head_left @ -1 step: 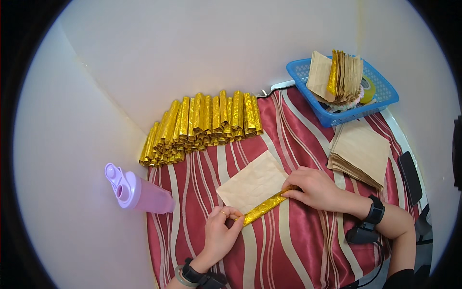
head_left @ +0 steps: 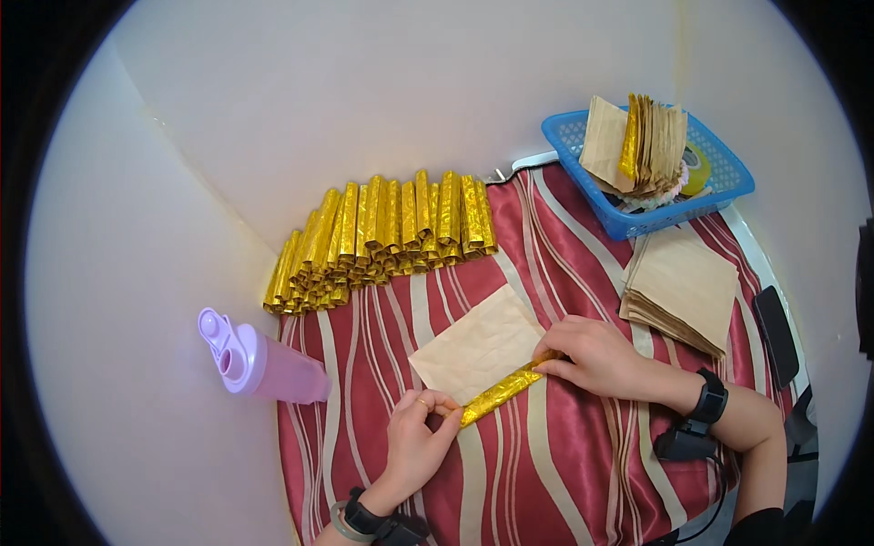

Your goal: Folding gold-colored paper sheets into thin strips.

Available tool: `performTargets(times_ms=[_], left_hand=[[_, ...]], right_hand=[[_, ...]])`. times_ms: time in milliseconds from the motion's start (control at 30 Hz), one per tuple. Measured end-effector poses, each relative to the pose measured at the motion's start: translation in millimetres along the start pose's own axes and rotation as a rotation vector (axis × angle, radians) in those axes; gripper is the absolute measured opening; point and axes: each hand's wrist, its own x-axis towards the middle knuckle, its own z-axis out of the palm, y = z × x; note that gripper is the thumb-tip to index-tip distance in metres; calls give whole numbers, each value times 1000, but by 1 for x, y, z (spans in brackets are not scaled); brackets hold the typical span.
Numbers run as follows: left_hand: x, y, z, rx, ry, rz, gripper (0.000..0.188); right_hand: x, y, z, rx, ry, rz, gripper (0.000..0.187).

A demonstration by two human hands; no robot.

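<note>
A tan sheet of paper [head_left: 478,344] lies on the striped red cloth in front of me. Along its near edge runs a narrow gold foil strip [head_left: 501,397], folded or rolled up from the sheet. My left hand [head_left: 421,439] pinches the strip's left end between thumb and fingers. At the other end, my right hand [head_left: 596,358] grips it with the thumb on the near side and fingers over the top. The fingers cover both ends of the strip.
Stacked gold foil rolls [head_left: 391,223] rest against the back wall. A lilac bottle [head_left: 273,364] stands left. At right are a blue basket [head_left: 628,223] with folded papers and a tape roll [head_left: 696,170], a tan paper stack [head_left: 687,282] and a black phone [head_left: 776,337].
</note>
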Motion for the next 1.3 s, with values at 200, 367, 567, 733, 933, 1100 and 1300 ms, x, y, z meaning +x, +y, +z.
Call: performTargets(times_ms=[200, 367, 567, 733, 933, 1100, 1300], left_hand=[[1, 7, -1, 99, -22, 106, 11], [3, 6, 0, 216, -20, 287, 12], [3, 5, -2, 298, -71, 393, 21], [2, 1, -4, 185, -92, 371, 26], [1, -2, -4, 153, -98, 356, 30], [0, -3, -2, 132, -64, 355, 30], [9, -3, -16, 194, -112, 364, 32]], right_hand=[[-1, -2, -4, -33, -34, -11, 17], [-2, -7, -9, -58, -66, 18, 19], [-7, -10, -13, -89, -44, 124, 28], [-8, -13, -9, -108, -12, 215, 33], [-7, -9, -8, -47, 4, 158, 30], [-2, -9, -8, -52, 12, 144, 29], [-4, -8, -9, -136, 52, 57, 26]])
